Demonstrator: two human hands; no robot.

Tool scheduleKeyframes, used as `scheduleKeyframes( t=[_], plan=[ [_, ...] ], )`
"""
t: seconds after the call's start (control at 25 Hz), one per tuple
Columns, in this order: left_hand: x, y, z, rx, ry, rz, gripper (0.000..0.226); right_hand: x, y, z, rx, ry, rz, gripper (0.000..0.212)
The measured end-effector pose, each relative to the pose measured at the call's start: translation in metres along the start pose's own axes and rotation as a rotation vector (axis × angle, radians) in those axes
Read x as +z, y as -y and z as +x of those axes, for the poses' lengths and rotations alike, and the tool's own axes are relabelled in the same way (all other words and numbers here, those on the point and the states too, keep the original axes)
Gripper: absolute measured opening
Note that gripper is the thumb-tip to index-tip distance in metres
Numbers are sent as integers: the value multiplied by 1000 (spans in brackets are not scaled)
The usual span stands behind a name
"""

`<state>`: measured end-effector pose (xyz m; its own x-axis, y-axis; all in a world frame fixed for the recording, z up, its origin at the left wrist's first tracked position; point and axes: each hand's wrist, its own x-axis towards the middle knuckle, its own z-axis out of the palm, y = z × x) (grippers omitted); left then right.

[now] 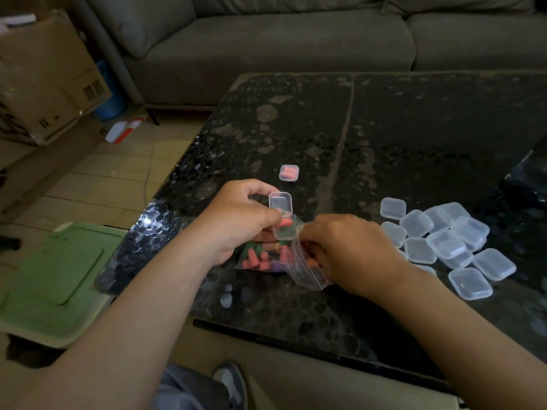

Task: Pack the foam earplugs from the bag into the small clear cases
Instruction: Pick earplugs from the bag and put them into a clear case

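Foam earplugs (254,260), pink and green, rest on the dark surface (384,128) inside the clear bag (307,276); a heap of empty cases (444,241) lies at 3 o'clock from it. The right hand (352,253) has its grip closed on the bag's mouth; the left hand (236,220) grips the open case (284,232) just above the bag. A filled case (289,173) sits at 12 o'clock. I think it is better to keep the open case level and low, so a dropped plug falls back into the bag.
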<state>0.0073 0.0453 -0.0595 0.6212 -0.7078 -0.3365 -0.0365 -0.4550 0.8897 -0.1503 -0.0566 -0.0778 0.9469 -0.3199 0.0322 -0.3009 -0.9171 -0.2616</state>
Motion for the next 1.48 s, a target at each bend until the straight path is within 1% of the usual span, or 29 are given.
scheduleKeyframes(
  t=[0.28,0.6,0.8,0.88,1.04,1.16,1.24,1.48],
  plan=[
    [1,-2,-2,-1,-6,14,34,2,1,0,25,-25,-8,19],
    [2,-1,-2,-4,-10,30,34,3,3,1,36,-41,-51,27],
    [2,1,-1,-5,-21,35,33,1,7,1,79,-41,-42,30],
    [1,1,0,-5,-25,35,32,-2,8,0,96,-28,9,31],
    [-1,2,1,-11,-18,25,33,-13,4,-1,118,-2,106,22],
    [0,1,0,-1,-19,21,36,-20,1,-3,127,26,166,9],
    [1,0,0,10,-26,5,37,-26,-3,-7,147,-14,264,5],
    [3,-5,-3,34,-41,-45,37,-47,-24,-18,180,-217,564,24]
  ],
)
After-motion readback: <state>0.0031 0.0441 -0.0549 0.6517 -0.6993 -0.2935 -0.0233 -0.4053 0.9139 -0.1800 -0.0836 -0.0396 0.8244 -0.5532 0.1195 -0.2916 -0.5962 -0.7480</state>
